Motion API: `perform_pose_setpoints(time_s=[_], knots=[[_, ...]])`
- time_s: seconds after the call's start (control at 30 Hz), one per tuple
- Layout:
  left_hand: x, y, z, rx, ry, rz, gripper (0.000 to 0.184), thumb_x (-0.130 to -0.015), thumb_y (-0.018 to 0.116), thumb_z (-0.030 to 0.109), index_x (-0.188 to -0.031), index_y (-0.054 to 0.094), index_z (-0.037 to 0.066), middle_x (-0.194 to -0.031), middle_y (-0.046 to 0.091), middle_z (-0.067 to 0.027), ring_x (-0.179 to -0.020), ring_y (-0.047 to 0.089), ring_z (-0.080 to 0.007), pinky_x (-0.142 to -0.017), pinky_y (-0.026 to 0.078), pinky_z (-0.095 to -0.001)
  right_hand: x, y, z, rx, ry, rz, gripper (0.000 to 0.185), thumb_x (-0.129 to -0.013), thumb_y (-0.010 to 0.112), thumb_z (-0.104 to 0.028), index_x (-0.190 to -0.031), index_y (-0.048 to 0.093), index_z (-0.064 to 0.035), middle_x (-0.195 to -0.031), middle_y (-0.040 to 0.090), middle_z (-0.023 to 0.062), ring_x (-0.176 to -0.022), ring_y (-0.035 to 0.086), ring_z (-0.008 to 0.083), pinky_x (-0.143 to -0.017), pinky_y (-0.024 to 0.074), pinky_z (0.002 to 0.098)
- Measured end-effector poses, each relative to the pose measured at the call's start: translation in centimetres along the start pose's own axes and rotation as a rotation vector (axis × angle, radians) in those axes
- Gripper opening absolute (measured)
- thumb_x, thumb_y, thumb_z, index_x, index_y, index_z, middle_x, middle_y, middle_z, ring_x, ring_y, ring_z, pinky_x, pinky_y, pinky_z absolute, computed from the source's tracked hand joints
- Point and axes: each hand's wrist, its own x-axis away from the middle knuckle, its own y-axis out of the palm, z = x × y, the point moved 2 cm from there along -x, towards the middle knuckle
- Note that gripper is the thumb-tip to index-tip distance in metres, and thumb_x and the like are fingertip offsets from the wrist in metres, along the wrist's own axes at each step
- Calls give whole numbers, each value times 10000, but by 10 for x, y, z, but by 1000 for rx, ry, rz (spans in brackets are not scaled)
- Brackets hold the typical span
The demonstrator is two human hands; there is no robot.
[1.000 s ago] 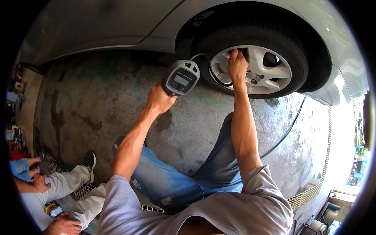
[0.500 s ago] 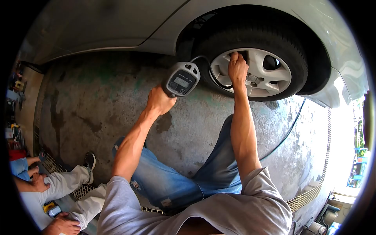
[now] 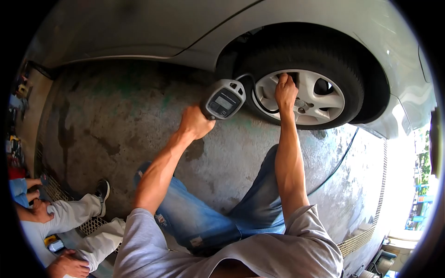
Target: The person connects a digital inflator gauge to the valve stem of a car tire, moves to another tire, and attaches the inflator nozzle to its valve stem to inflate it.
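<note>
A grey digital tyre inflator gauge (image 3: 224, 101) with a small screen is gripped by its handle in my left hand (image 3: 196, 123). From its top a black hose (image 3: 255, 92) loops over to the wheel and passes behind my right wrist. At the upper left part of the silver alloy wheel (image 3: 320, 101), the fingers of my right hand (image 3: 286, 94) are pinched together near the rim. What lies between those fingertips is hidden. The black tyre (image 3: 353, 83) sits in the wheel arch of a silver car (image 3: 185, 28).
Stained concrete floor (image 3: 116, 120) lies under the car. A dark hose (image 3: 336, 169) runs along the floor at my right. At the lower left sits another person in light trousers (image 3: 79, 212), one hand (image 3: 69, 265) low in view. A metal grating (image 3: 359, 241) crosses the floor.
The car, wheel and both my hands appear slightly lower in view, and the gauge sits a little farther right. My left hand keeps its grip, and my right fingers stay at the rim.
</note>
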Motion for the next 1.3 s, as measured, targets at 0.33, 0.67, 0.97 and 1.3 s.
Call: perform_pose_setpoints(time_s=[0.33,0.67,0.97,1.3], knots=[[-7,4,-10,115,68,-56,435,-818,646,189,-1203,586,-2,-954,700,-307,-937,677,-482,-850,562,-516,0,4,1,88,7,12,550,-1031,339,-427,-1031,644,31,-1042,636,372,-1055,547,598,-905,436,600],[-9,2,-9,263,146,-161,500,-828,615,157,-1284,534,-29,-1046,689,-319,-1018,660,-487,-912,541,-516,9,2,-13,207,-38,8,565,-1023,329,-437,-1071,650,26,-1051,642,363,-1074,556,587,-909,445,578],[-9,14,-12,346,102,-276,356,-829,601,135,-1150,605,-18,-1013,701,-285,-986,668,-454,-870,542,-487,9,3,-17,285,19,-6,607,-1003,295,-464,-1095,661,11,-1092,637,356,-1105,556,574,-946,435,570],[-8,26,-21,286,32,-205,219,-816,625,150,-973,697,16,-980,722,-229,-961,685,-406,-827,545,-455,5,-3,-12,216,-48,-23,583,-1038,294,-434,-1037,646,31,-1053,640,364,-1064,561,589,-929,443,581]])
